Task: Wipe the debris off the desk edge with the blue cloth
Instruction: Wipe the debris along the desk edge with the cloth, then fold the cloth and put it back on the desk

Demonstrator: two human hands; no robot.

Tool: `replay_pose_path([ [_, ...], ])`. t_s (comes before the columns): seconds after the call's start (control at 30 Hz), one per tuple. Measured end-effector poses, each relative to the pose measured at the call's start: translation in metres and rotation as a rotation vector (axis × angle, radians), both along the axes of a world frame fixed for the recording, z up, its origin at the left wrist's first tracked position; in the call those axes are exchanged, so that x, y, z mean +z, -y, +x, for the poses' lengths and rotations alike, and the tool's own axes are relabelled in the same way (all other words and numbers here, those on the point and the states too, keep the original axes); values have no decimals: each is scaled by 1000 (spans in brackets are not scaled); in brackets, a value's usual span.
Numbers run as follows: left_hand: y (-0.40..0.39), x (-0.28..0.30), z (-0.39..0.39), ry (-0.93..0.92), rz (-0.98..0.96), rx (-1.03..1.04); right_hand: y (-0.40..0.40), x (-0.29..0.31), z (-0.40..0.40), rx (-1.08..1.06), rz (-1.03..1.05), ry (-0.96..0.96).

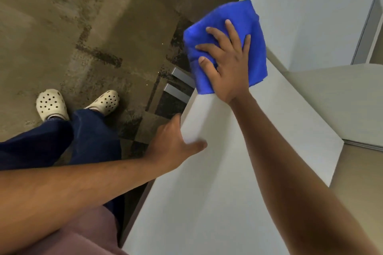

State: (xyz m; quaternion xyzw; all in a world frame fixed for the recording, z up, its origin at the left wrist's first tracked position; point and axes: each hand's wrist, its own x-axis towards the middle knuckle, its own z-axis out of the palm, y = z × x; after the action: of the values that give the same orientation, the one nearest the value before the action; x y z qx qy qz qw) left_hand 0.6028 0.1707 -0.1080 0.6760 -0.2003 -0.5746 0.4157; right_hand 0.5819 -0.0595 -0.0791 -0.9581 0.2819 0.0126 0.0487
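A folded blue cloth (246,20) lies over the left edge of the white desk (217,182), part of it hanging past the edge. My right hand (226,62) presses flat on the cloth with fingers spread. My left hand (176,141) grips the desk edge nearer to me, thumb on top and fingers hidden under the rim. A few tiny pale specks show against the floor beside the edge; no debris is visible on the desk top.
Brown patterned carpet (72,27) lies left of the desk. My feet in cream clogs (51,103) stand there. Two grey metal bars (178,89) stick out below the desk edge. A white partition (331,89) rises at the desk's right.
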Motion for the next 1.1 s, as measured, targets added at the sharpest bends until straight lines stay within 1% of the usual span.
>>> replay_pose_path([
  [0.13,3,6,5,31,26,-41,-43,0,-25,-101,46,8],
  [0.2,3,10,13,67,34,-139,-63,0,-43,-155,52,-8],
  [0.27,-1,10,29,106,58,-352,-82,0,-58,-201,43,-38],
  [0.33,-11,12,50,124,91,-612,-98,1,-70,-249,36,-70],
  [0.37,-15,15,62,136,112,-719,-104,1,-74,-276,32,-81],
  [0.4,-18,20,74,137,134,-783,-111,1,-76,-307,30,-90],
  [0.43,-19,26,86,121,150,-789,-117,2,-75,-341,32,-94],
  [0.47,-16,33,96,110,151,-737,-123,3,-73,-378,39,-95],
  [0.5,-10,42,104,122,131,-643,-130,4,-69,-419,50,-92],
  [0.53,0,51,110,165,93,-532,-137,5,-64,-467,66,-85],
  [0.6,30,66,121,317,-18,-360,-149,9,-52,-564,108,-58],
  [0.67,64,75,127,446,-130,-303,-154,15,-40,-631,173,-7],
  [0.77,113,81,129,607,-181,-340,-144,32,-31,-707,309,207],
  [0.8,125,83,130,653,-174,-372,-139,39,-32,-747,326,306],
  [0.87,142,83,130,695,-138,-440,-124,51,-43,-867,278,452],
  [0.9,148,84,130,704,-113,-474,-116,55,-51,-944,235,459],
  [0.93,153,85,129,712,-88,-509,-109,57,-61,-1024,209,414],
  [1.0,159,86,127,750,-55,-573,-101,59,-76,-1118,250,240],
  [1.03,161,86,125,776,-48,-597,-100,59,-82,-1104,301,179],
  [1.1,165,85,122,804,-43,-629,-100,58,-89,-1003,379,143],
])
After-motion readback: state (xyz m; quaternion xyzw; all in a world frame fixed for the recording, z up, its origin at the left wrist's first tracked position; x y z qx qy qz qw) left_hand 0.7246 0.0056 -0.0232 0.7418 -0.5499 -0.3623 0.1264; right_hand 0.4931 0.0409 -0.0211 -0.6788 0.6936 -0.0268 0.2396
